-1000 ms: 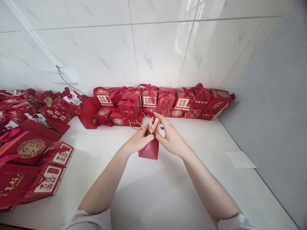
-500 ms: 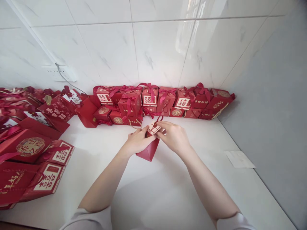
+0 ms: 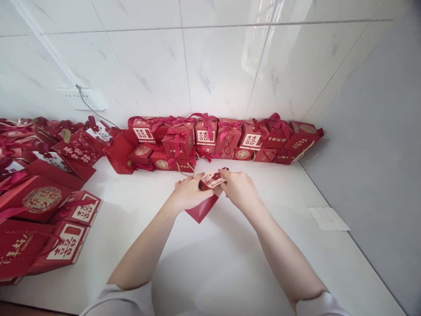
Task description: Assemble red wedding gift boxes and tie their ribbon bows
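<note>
Red box point(image 3: 200, 210), tilted, mid-bench point(image 3: 279, 188), short of far-edge row point(image 3: 227, 142) | left hand point(image 3: 187, 193): grasping box | right hand point(image 3: 240, 188): pinching card point(image 3: 210, 180) at box top | step, apparently: card handling; calls for steady left hold

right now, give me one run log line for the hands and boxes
left hand: on red box | right hand: at white-and-red tag | row of red boxes: against tiled wall

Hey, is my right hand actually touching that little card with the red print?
Touching. The head view shows the right hand with its fingertips over the right end of the card.
</note>
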A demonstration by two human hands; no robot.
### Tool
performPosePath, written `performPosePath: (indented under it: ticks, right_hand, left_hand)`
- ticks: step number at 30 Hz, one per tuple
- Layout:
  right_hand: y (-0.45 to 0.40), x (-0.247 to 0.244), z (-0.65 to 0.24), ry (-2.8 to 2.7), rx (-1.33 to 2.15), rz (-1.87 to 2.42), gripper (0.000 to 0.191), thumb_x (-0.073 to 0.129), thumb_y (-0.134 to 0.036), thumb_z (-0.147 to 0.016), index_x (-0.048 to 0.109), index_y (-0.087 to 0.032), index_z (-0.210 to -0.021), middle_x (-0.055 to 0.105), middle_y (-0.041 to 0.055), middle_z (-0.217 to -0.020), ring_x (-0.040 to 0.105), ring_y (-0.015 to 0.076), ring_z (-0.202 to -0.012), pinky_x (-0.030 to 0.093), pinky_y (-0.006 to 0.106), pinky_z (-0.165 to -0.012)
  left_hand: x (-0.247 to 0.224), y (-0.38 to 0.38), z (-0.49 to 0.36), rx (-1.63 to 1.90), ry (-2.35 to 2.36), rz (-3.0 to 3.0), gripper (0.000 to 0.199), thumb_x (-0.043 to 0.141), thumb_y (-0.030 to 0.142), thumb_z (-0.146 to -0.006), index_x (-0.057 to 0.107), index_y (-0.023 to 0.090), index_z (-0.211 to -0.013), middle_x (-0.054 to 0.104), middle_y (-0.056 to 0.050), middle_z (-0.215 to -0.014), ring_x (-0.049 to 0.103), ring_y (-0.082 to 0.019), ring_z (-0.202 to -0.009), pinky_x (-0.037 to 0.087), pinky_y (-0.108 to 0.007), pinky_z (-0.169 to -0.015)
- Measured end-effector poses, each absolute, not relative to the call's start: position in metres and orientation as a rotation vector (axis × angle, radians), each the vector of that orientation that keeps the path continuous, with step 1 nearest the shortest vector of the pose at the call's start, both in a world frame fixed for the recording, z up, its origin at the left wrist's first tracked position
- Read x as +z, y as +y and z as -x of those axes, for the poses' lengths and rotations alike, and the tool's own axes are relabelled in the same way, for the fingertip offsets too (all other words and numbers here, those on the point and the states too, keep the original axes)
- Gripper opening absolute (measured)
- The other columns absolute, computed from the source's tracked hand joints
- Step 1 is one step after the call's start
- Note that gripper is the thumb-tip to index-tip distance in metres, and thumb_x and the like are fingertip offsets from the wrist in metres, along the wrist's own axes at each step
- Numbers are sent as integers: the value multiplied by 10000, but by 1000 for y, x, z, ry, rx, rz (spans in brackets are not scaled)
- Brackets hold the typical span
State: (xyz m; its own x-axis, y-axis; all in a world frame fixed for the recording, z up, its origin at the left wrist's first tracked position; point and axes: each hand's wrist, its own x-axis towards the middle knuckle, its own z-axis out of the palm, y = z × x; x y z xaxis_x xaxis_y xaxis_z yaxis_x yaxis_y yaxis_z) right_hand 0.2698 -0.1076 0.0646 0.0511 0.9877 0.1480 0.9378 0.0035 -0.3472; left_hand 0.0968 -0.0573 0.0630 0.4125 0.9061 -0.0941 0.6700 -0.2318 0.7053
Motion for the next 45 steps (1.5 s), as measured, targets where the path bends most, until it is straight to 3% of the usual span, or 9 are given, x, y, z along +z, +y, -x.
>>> performPosePath:
  ticks: [4,7,12,18,24,29,34,39,45]
  right_hand:
    - [-105,61,-274,-1895,384,1922,409,471,-72,-860,638,-183,-1216,735,52,-712,684,202,-547,512,304,-637]
    - [-106,63,-276,-1781,489,1748,451,427,-92,-892,578,-228,-1295,762,38,-893,694,168,-548,553,309,-695]
    - [-115,74,-281,-1512,444,1449,589,557,-344,-906,337,-321,-1452,585,68,-1369,713,192,-621,575,415,-768]
    - [-116,77,-300,-1389,409,1541,589,582,-418,-888,353,-308,-1419,632,94,-1294,713,229,-633,571,465,-729]
    - [-116,77,-302,-1397,433,1506,571,573,-430,-909,348,-307,-1419,644,89,-1265,714,214,-657,581,429,-694]
    - [-120,83,-291,-1577,380,1317,556,607,-431,-906,414,-298,-1410,580,85,-1347,658,269,-1038,596,333,-618]
    - [-121,83,-278,-1768,241,1120,464,600,-342,-935,476,-337,-1383,541,50,-1385,542,266,-1229,584,396,-867]
    - [-119,80,-276,-1820,172,1076,429,574,-277,-954,477,-325,-1369,551,52,-1363,528,247,-1240,550,400,-936]
    - [-117,76,-270,-1944,-136,1164,621,673,-395,-882,408,-216,-1414,498,142,-1416,438,314,-1321,338,542,-1124]
  left_hand:
    - [67,-51,-87,441,1148,-1944,571,714,470,-672,663,314,-1219,701,-56,-1144,623,-352,-1059,454,-347,-844]
    - [70,-44,-82,436,1021,-1945,528,691,417,-715,665,339,-1236,733,-23,-993,668,-264,-842,476,-290,-677]
    - [75,-33,-83,769,854,-1360,510,623,507,-777,655,277,-1231,687,-55,-1194,632,-287,-1073,513,-325,-814]
    - [70,-28,-82,884,518,-776,663,410,688,-808,601,222,-1241,600,-106,-1334,575,-342,-1179,541,-446,-813]
    - [66,-35,-86,892,509,-611,512,394,598,-872,650,201,-1070,690,-102,-1137,640,-291,-1003,544,-437,-799]
    - [68,-39,-91,861,489,-574,550,327,563,-915,600,160,-1171,679,-139,-1149,626,-324,-1037,527,-489,-826]
    - [67,-41,-91,841,425,-551,620,192,536,-957,577,118,-1205,678,-162,-1140,631,-336,-1020,516,-524,-832]
    - [72,-44,-90,855,433,-528,638,189,556,-952,573,116,-1208,680,-154,-1126,631,-330,-1011,520,-520,-825]
    - [72,-49,-96,855,487,-490,597,235,585,-933,629,156,-1069,701,-110,-970,656,-285,-843,539,-394,-613]
